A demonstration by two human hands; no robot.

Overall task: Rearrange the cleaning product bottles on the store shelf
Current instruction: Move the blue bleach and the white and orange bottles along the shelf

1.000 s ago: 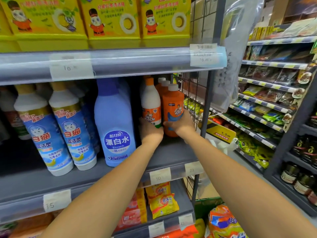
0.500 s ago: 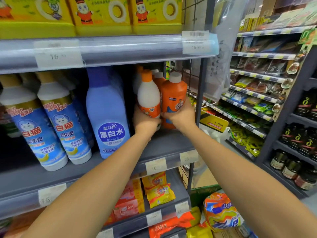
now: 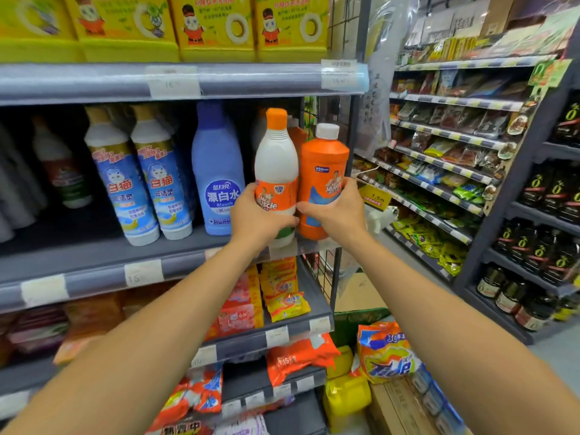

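Head view looks forward at the right end of a grey store shelf (image 3: 94, 265), where both hands are already on their bottles. Left hand (image 3: 260, 219) is wrapped around the lower body of the white bottle (image 3: 276, 171) with the orange cap, its fingers (image 3: 284, 221) curled across the front under the label; right hand (image 3: 337, 211) clasps the orange bottle (image 3: 323, 180) with the white cap, thumb on the near face and the other fingers round the right side. Both bottles stand upright, long axes vertical, side by side and touching or nearly so, at the near edge of the shelf. Whether their bases rest on the board or are lifted just clear cannot be told, since the hands hide them. Each bottle rises up and away from the fingers holding it, so most of its height sits above the grip and could tip. Just left stands the blue bleach bottle (image 3: 216, 171), then two blue-labelled white bottles (image 3: 147, 183). More orange bottles show dimly behind the held pair, so any shift probably goes sideways or outward.
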